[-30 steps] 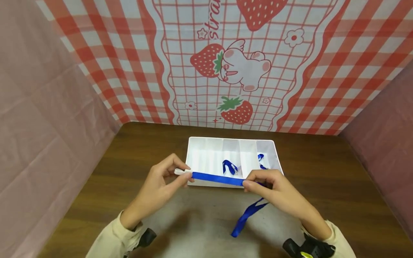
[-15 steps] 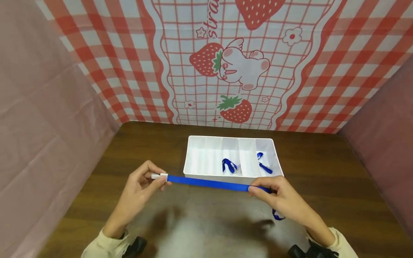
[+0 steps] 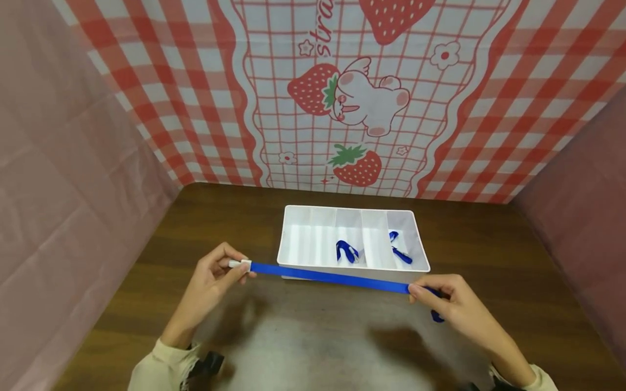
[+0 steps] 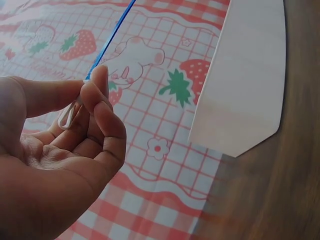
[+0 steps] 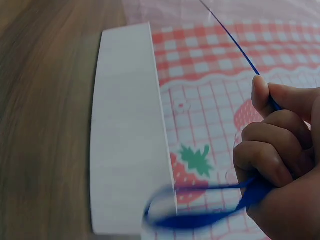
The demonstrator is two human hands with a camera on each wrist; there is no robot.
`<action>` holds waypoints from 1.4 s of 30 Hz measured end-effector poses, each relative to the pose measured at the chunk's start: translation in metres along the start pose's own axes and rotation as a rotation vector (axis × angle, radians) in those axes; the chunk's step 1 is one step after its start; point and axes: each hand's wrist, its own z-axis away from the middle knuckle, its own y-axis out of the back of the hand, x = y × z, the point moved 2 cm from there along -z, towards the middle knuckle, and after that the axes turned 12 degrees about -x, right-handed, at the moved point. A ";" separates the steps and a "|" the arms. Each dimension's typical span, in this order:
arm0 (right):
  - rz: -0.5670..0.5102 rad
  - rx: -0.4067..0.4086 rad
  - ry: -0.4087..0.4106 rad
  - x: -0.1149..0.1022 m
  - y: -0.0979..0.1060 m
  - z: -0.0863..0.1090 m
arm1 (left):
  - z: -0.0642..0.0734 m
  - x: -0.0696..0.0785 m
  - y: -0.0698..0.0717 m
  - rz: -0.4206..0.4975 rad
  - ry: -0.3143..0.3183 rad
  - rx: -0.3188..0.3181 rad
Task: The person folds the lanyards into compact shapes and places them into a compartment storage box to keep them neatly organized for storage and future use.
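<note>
A flat blue lanyard (image 3: 330, 277) with a white plastic clip is stretched level between both hands, in front of the tray in the head view. At its left end, my left hand (image 3: 210, 282) pinches the white clip (image 4: 67, 117) between thumb and index finger; part of the clip sticks out past the fingertips. Thumb and index finger of my right hand (image 3: 457, 304) pinch the strap farther along. The other right fingers are curled over more strap, and a loose blue loop (image 5: 195, 220) hangs out below that hand, blurred in the right wrist view.
Behind the strap a white divided tray (image 3: 298, 233) stands on the dark wooden table (image 3: 494, 250). One compartment has a folded blue strap (image 3: 347, 252), and the far right one has blue pieces (image 3: 402, 255). A red checked strawberry cloth (image 3: 274, 108) hangs behind.
My left hand has moved left and slightly nearer with the clip. The right hand has slid right along the strap, so the stretch between the hands is longer.
</note>
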 end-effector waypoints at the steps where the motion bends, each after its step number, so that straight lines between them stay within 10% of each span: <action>1: 0.006 0.007 -0.018 0.002 0.002 0.003 | 0.000 -0.001 0.001 -0.001 0.004 0.000; 25: 0.078 0.048 -0.161 0.037 0.023 0.053 | 0.004 -0.016 0.014 -0.018 0.082 0.052; 29: 0.004 0.083 -0.197 0.052 0.022 0.054 | 0.005 -0.020 0.013 -0.027 0.097 0.048; 38: -0.369 0.111 0.035 0.077 0.025 0.057 | 0.007 -0.023 0.014 -0.005 0.115 0.092; 42: -0.469 0.179 -0.026 0.080 0.027 0.064 | 0.007 -0.026 0.013 0.015 0.119 0.107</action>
